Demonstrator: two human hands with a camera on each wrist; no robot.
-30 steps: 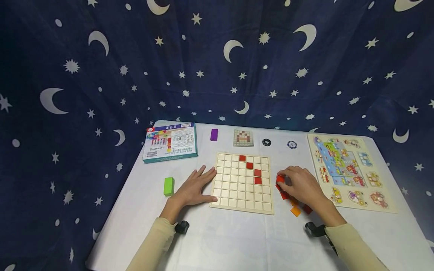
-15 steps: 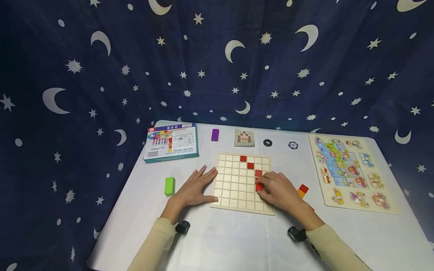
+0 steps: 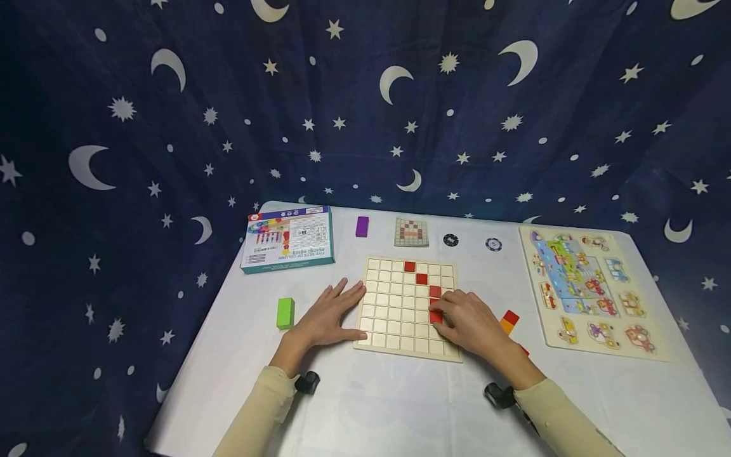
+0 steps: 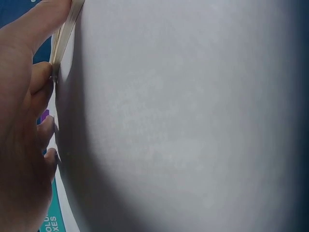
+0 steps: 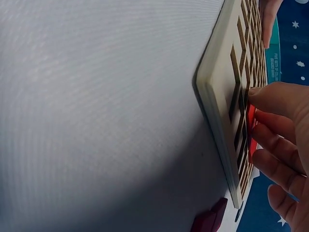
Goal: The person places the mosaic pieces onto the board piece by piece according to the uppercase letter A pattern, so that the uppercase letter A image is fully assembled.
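1 red tile point(image 3: 436, 317), board point(image 3: 394, 311) 3 o'clock, right hand point(image 3: 474, 324) pinching: should seat flat; left hand point(image 3: 325, 321) spread, 9 o'clock.

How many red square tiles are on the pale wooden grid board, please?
5: top tile, second tile and third tile descending rightward, then fourth tile and fifth tile below, partly covered by the right hand, which may hide others.

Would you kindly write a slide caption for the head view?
Left hand resting at the edge of a gridded board, right hand pinching a red tile on its grid.
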